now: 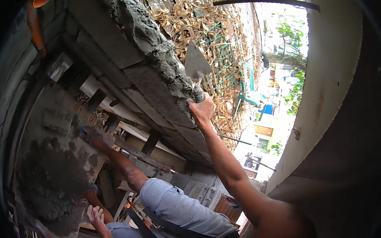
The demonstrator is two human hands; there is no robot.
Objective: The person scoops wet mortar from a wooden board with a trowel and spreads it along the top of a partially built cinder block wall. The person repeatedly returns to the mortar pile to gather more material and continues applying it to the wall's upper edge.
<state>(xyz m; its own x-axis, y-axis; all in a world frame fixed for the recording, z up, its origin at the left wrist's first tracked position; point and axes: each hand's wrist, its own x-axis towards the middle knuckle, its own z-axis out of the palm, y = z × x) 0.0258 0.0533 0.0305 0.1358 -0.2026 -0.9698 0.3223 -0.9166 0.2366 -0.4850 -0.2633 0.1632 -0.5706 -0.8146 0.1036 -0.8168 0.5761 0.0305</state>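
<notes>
Trowel (197,64) in right hand (203,109), just past the mortar-topped edge of the block wall (104,41), out on its far side. Right fingers wrapped round the handle, blade aimed away from the body, no heap of mortar visible on its near face. Left hand (96,216) on the wall's near side, well apart from it, with fingers loosely curled; can't tell if pinching anything small.

Mortar bed (163,60) lumpy and ragged along the top of the wall. Likely step: dressing that bed. To do it well: set blade over wall, nearly flat, leading edge slightly raised so as not to dig in. Press lumps into hollows, then draw along wall's length, not across. Trim overhang toward near side and catch on blade; avoid pushing any off far side, likely lost among dry leaves (178,21).

Reload in small lots from wet mortar (55,165) on the platform (61,102), low on wall's near side. Mind elbow clearance from rebar (266,0) beyond wall's far side.
</notes>
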